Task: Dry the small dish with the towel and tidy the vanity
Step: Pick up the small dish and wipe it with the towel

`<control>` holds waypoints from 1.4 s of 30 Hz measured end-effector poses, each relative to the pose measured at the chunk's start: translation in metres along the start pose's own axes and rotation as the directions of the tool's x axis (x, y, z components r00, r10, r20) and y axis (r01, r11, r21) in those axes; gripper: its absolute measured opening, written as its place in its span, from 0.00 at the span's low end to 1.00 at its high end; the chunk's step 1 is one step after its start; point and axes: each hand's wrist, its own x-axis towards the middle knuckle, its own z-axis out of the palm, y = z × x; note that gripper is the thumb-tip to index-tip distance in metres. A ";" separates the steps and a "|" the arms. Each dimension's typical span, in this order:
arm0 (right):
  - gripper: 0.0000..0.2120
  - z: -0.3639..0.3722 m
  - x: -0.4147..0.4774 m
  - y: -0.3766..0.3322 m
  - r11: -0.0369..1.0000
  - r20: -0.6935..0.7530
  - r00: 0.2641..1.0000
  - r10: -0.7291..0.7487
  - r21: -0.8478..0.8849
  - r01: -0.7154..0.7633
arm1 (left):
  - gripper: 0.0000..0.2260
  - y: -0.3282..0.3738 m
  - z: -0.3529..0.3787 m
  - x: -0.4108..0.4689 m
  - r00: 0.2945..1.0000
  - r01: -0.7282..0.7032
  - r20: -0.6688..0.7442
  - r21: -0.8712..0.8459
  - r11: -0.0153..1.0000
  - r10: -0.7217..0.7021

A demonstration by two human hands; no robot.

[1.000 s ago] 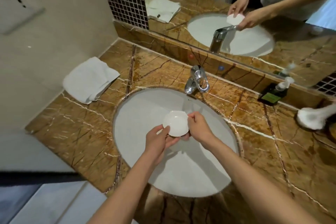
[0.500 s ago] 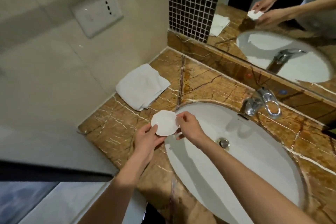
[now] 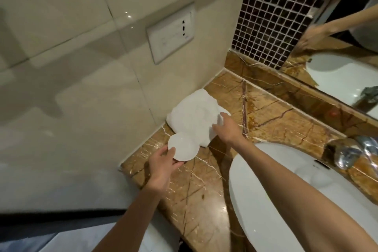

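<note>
Left hand (image 3: pixel 161 164) had its grip clamped on the dish (image 3: pixel 182 146), thumb on the rim, held above the worktop (image 3: pixel 204 190) by the wall. Right hand (image 3: pixel 227 129) reached out, fingers spread apart, on the towel (image 3: pixel 194 120) near the corner. Sink (image 3: pixel 276 200) and tap (image 3: pixel 351 151) sat right.

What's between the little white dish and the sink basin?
In the head view, only bare brown marble counter lies between the dish and the sink basin; nothing sits there.
</note>
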 end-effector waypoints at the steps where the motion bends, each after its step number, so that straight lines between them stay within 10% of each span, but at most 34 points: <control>1: 0.25 0.003 0.007 -0.001 0.999 0.011 1.000 -0.002 -0.032 0.002 | 0.15 0.002 0.001 0.003 1.000 0.006 -0.003 -0.003 1.000 -0.006; 11: 0.20 0.020 0.038 -0.010 0.977 -0.060 0.981 0.186 -0.096 -0.191 | 0.12 0.013 0.007 0.018 0.997 0.074 0.024 -0.142 0.987 -0.071; 22: 0.15 0.011 -0.010 -0.047 0.878 -0.310 0.934 -0.177 0.378 0.292 | 0.18 0.023 0.015 0.027 0.999 0.037 0.015 -0.164 0.986 -0.035; 28: 0.24 0.027 -0.036 -0.057 0.864 0.087 0.880 -0.467 0.257 0.433 | 0.16 0.021 0.024 0.027 0.994 0.008 0.111 -0.162 0.987 0.011; 42: 0.11 0.013 -0.030 -0.045 0.922 0.294 0.875 -0.386 0.086 0.378 | 0.07 0.008 0.014 0.032 0.996 0.075 0.070 -0.216 0.973 -0.061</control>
